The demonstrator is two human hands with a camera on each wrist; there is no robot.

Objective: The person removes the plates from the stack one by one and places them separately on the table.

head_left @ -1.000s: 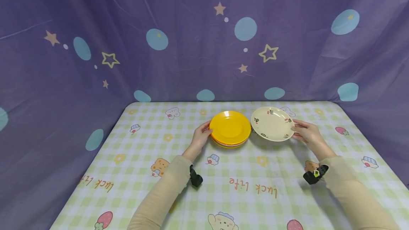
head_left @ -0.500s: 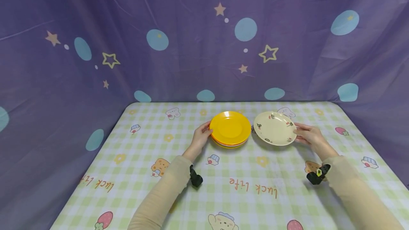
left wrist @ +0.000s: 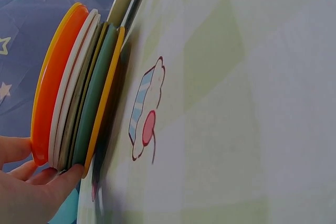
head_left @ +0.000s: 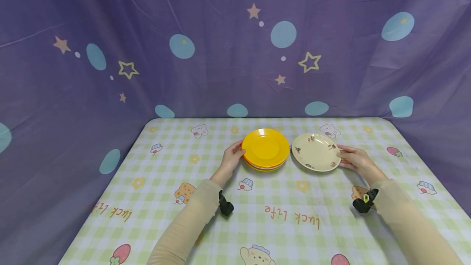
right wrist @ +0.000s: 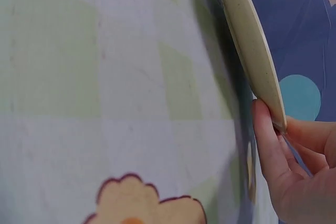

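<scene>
A stack of plates (head_left: pixel 265 147) stands at the far middle of the table, its top plate yellow-orange. Edge-on in the left wrist view, orange, white (left wrist: pixel 73 87), olive, green (left wrist: pixel 95 98) and yellow rims show. My left hand (head_left: pixel 230 160) grips the stack's left side, thumb at the top rim and fingertips (left wrist: pixel 73 174) along the lower rims. Just right of the stack is a cream plate (head_left: pixel 316 153) with small printed pictures round its rim. My right hand (head_left: pixel 357 160) pinches its right edge. Seen from the right wrist, this plate (right wrist: pixel 249 40) is tilted, with shadow between it and the tablecloth.
A green-and-white checked tablecloth (head_left: pixel 220 232) with cartoon prints covers the table. Purple curtain (head_left: pixel 220 81) with stars and blue ovals hangs behind and at the sides. Dark straps with small devices (head_left: pixel 225 204) sit on both wrists.
The cream plate in my right hand has moved toward me and lower, and lies flatter in view. My left hand and the stack stay in place.
</scene>
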